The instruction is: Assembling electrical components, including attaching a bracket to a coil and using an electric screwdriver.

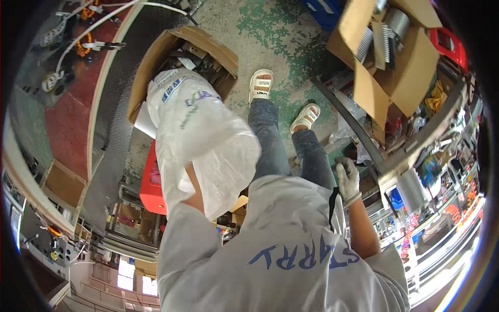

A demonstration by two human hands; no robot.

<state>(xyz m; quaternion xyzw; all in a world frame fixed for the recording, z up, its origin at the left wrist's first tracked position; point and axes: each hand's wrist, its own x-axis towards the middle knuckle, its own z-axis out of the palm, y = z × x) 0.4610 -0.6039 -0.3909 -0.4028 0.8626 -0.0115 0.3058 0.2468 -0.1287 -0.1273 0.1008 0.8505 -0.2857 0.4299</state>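
Note:
A large white plastic bag [208, 135] with blue and green print drapes over my left forearm [194, 190]. My left hand is hidden behind its folds, so its grip cannot be seen. The bag's far end lies against an open cardboard box [221, 47] on the floor, which holds dark, flat pieces. My right hand [349, 179], in a pale glove with darkened fingertips, hangs beside my right thigh. Its fingers are loosely bent and somewhat apart, with nothing visible in them.
At the upper right, an open cardboard box [366, 86] with ribbed metal parts stands on a metal-edged rack [348, 117]. A red plastic crate [150, 182] is partly behind the bag. Along the left runs a workbench [67, 114] with cables. My feet stand on a worn green floor [270, 36].

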